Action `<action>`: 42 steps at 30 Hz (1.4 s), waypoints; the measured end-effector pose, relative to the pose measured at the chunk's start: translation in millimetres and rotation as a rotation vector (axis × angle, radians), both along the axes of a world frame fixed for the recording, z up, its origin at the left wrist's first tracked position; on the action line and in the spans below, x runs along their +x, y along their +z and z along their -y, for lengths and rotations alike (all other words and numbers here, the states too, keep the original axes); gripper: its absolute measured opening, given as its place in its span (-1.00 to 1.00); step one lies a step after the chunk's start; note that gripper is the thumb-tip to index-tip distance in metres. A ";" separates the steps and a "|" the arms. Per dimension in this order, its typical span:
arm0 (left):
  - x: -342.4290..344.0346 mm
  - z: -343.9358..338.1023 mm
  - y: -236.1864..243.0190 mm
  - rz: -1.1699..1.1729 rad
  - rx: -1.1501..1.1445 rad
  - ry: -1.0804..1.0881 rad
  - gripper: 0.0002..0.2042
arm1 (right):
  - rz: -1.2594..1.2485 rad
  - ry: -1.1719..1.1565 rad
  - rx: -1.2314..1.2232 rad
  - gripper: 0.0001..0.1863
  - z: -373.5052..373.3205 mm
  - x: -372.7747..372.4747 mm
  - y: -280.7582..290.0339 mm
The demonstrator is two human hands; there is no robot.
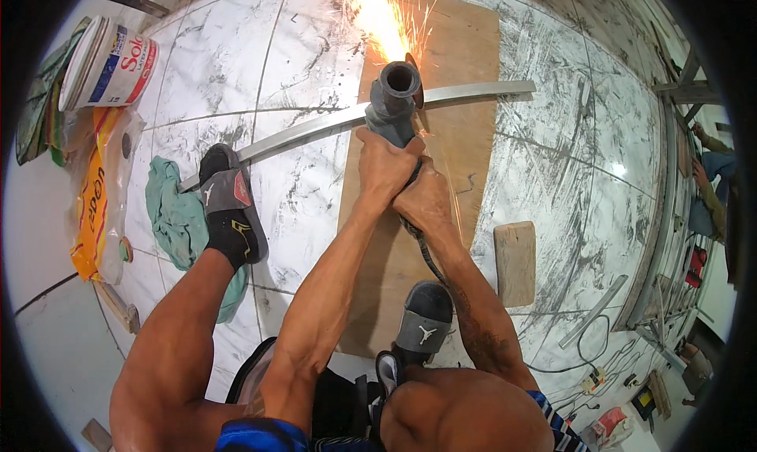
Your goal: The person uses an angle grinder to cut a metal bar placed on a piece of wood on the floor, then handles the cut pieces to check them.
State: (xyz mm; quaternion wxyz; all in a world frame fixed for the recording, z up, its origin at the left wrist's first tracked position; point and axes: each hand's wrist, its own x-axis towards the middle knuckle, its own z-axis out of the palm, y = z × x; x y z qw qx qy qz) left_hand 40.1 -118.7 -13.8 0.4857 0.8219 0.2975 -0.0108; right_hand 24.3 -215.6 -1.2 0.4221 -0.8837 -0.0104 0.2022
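Both my hands are closed around an angle grinder (392, 105). My left hand (384, 166) grips its body just behind the head, and my right hand (430, 196) wraps the rear part close beside it. The grinder's disc (416, 77) meets a long metal bar (315, 124) that lies across the floor. A bright stream of sparks (378, 18) shoots away from me at the cut. Under the bar lies a brown board (465, 50). My left foot, in a grey slide sandal (229, 192), rests on or against the bar's left part; the exact contact is hidden.
A green cloth (169, 207) lies by my left foot, near a white bucket (118, 65) and a yellow plastic bag (95, 199). Right of the board is a wood block (515, 263). A power cord (426, 255) trails from the grinder. Cables and a power strip (593, 379) lie lower right.
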 end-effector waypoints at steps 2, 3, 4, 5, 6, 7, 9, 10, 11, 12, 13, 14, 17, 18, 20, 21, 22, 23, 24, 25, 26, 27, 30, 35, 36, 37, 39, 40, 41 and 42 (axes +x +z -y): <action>0.5 3.7 0.8 0.009 -0.012 0.005 -0.28 | 0.023 -0.033 -0.029 -0.29 4.3 -3.8 -20.9; -0.2 3.0 0.8 0.012 -0.015 0.011 -0.28 | 0.009 -0.030 -0.043 -0.28 3.1 -4.3 -21.4; -0.8 2.1 0.9 0.002 -0.022 0.016 -0.28 | -0.005 -0.028 -0.057 -0.28 2.1 -4.9 -21.7; -1.3 1.3 1.1 -0.007 -0.030 0.020 -0.28 | -0.019 -0.026 -0.072 -0.27 1.4 -5.4 -22.0; -2.3 0.7 0.2 -0.017 -0.038 0.025 -0.28 | -0.009 -0.023 -0.070 -0.27 1.2 -6.5 -23.0; -3.1 0.4 -0.6 -0.011 -0.040 0.025 -0.28 | 0.002 -0.019 -0.069 -0.26 1.5 -7.4 -24.4; -3.4 0.8 -1.3 0.002 -0.046 0.023 -0.28 | 0.008 -0.018 -0.059 -0.26 2.2 -7.6 -25.4; -3.3 1.4 -1.1 0.006 -0.046 0.026 -0.28 | 0.004 -0.021 -0.051 -0.25 2.6 -6.9 -25.2; -3.3 2.1 -0.8 0.010 -0.046 0.029 -0.28 | 0.000 -0.024 -0.043 -0.25 3.0 -6.3 -24.9; -4.1 2.5 -1.5 0.013 -0.045 0.034 -0.28 | -0.004 -0.023 -0.047 -0.25 3.1 -6.8 -25.0; -4.8 2.9 -2.1 0.019 -0.038 0.034 -0.29 | -0.009 -0.022 -0.052 -0.25 3.3 -7.7 -24.9; -5.6 3.2 -2.6 0.025 -0.030 0.035 -0.29 | -0.013 -0.021 -0.057 -0.25 3.6 -8.2 -24.9; -6.0 4.9 1.1 0.025 -0.030 0.033 -0.31 | 0.013 -0.010 -0.039 -0.26 7.6 -9.7 -33.9; -6.2 4.4 2.2 0.023 -0.031 0.033 -0.31 | 0.013 -0.005 -0.046 -0.26 6.6 -9.3 -30.0; -6.2 5.0 3.5 0.006 -0.008 0.036 -0.32 | 0.012 0.003 -0.060 -0.28 4.8 -8.7 -21.5; -6.5 5.2 2.0 -0.002 0.005 0.038 -0.32 | 0.018 0.001 -0.053 -0.28 4.6 -9.5 -22.3; -7.2 4.7 0.5 0.000 0.012 0.035 -0.32 | 0.023 -0.001 -0.045 -0.29 4.9 -10.5 -23.8; -8.1 3.9 -1.0 0.002 0.018 0.033 -0.32 | 0.028 -0.003 -0.037 -0.30 4.6 -11.4 -24.6; -8.0 4.6 -1.3 0.005 0.021 0.028 -0.32 | 0.035 0.003 -0.037 -0.31 5.5 -11.3 -23.5; -8.0 5.0 -1.7 0.005 0.015 0.027 -0.32 | 0.042 0.008 -0.037 -0.31 6.2 -11.0 -21.8; -8.0 5.3 -2.0 0.004 0.010 0.026 -0.31 | 0.049 0.014 -0.037 -0.32 6.8 -10.7 -20.8; -8.3 5.8 -1.0 0.003 0.005 0.024 -0.31 | 0.057 0.020 -0.018 -0.32 7.9 -11.1 -23.6; -9.1 5.7 1.8 -0.070 -0.024 -0.001 -0.24 | 0.070 0.025 0.002 -0.34 10.5 -12.4 -30.2; -14.0 4.2 1.5 -0.015 -0.006 0.037 -0.32 | 0.016 0.007 0.013 -0.34 5.5 -16.2 -16.3; -13.0 5.9 1.9 -0.010 -0.013 0.035 -0.32 | 0.024 0.004 0.002 -0.34 7.4 -15.8 -17.2; -12.3 7.7 2.3 -0.012 -0.016 0.031 -0.32 | 0.032 0.000 -0.009 -0.33 9.2 -15.9 -19.8; -12.8 8.7 3.2 -0.019 -0.016 0.026 -0.32 | 0.039 0.002 -0.030 -0.32 10.5 -17.1 -24.1; -13.3 7.6 3.5 -0.043 -0.015 0.025 -0.31 | 0.038 0.006 -0.041 -0.32 10.2 -18.4 -25.9; -13.9 6.5 3.8 -0.066 -0.014 0.024 -0.29 | 0.037 0.010 -0.052 -0.32 9.7 -19.4 -27.6; -12.6 8.0 4.1 -0.085 -0.019 0.020 -0.27 | 0.054 0.015 -0.043 -0.32 11.4 -18.2 -27.1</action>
